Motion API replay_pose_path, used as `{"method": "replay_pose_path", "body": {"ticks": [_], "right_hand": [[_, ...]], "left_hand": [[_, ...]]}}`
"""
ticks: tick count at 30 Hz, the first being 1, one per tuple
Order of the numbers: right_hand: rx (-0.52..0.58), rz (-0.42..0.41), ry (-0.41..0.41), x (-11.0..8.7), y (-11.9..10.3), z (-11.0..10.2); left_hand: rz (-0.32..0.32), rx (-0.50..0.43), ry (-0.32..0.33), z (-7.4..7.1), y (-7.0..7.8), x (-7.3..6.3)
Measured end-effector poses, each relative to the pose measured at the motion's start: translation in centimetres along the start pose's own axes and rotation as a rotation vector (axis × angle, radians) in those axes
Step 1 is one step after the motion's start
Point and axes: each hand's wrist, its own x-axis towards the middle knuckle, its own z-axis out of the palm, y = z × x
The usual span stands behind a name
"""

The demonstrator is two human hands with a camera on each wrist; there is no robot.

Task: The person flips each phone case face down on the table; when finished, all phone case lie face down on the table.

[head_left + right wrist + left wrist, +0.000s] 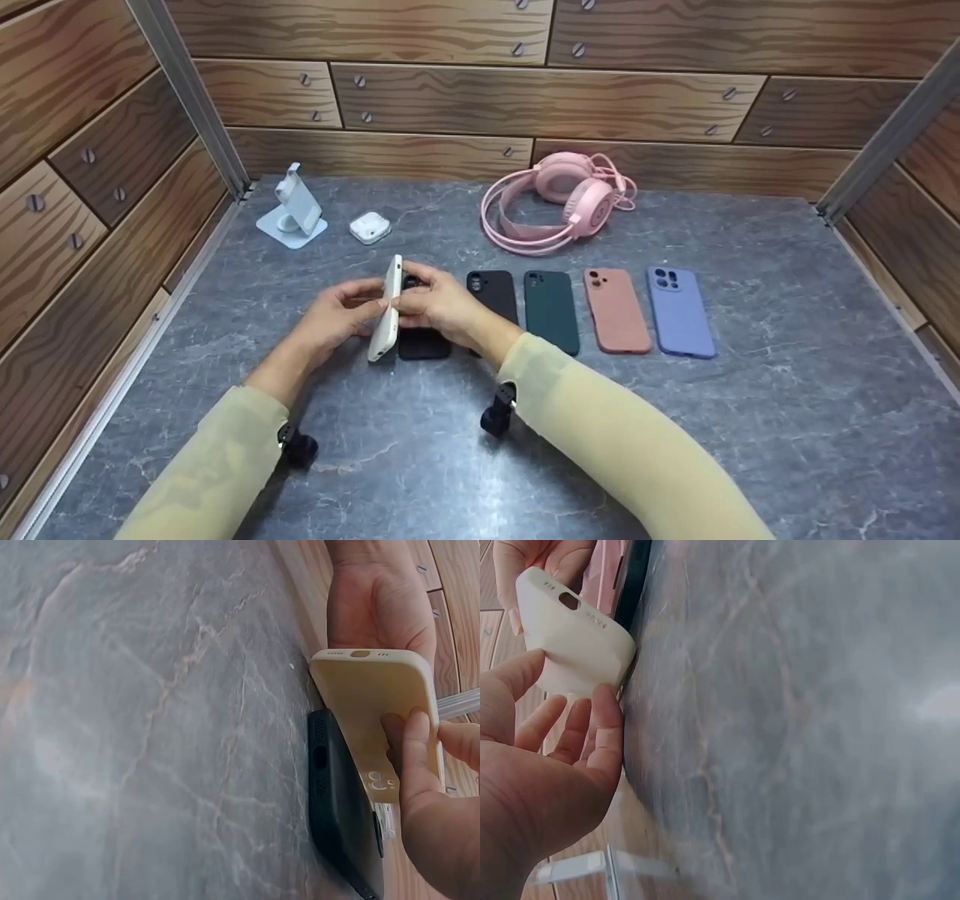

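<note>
Both hands are holding the white case [387, 307] on edge above the table [675, 435]. The left hand [336, 315] is gripping its left face; the right hand [439, 304] is pinching its right side. A black case [424, 343] is lying flat directly beneath, first in a row of cases.

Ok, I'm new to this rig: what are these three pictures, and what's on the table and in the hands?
No machine here: a person works with two bare hands. The wide picture comes from a head camera; the other two from cameras on each wrist. The left hand and right hand together hold a cream phone case on edge, above a black case lying on the grey marbled table. Beside it lie another black case, a dark green case, a pink case and a lilac case. Behind are pink headphones, a small white earbud box and a pale blue stand.
</note>
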Motion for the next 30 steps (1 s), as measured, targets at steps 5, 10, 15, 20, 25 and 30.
{"method": "replay_pose_path", "body": {"ticks": [5, 10, 15, 20, 25, 30], "right_hand": [[0.031, -0.01, -0.004, 0.0, 0.0, 0.0], [0.055, -0.025, -0.007, 0.1, -0.1, 0.1], [0.019, -0.027, 0.017, 0.3, 0.0, 0.3], [-0.109, -0.044, 0.047, 0.5, 0.0, 0.4], [-0.206, -0.057, 0.048, 0.7, 0.1, 0.4], [-0.28, -0.052, 0.04, 0.7, 0.2, 0.2]], "left_hand": [[0.0, 0.044, 0.008, -0.3, 0.3, -0.1], [-0.006, 0.073, 0.034, -0.6, 0.4, -0.1], [-0.031, 0.081, 0.074, -0.9, 0.4, 0.0], [-0.055, 0.116, 0.128, -1.2, 0.6, 0.1], [-0.044, 0.149, 0.147, -1.6, 0.8, 0.1], [-0.027, 0.154, 0.156, -1.9, 0.7, 0.0]]}}
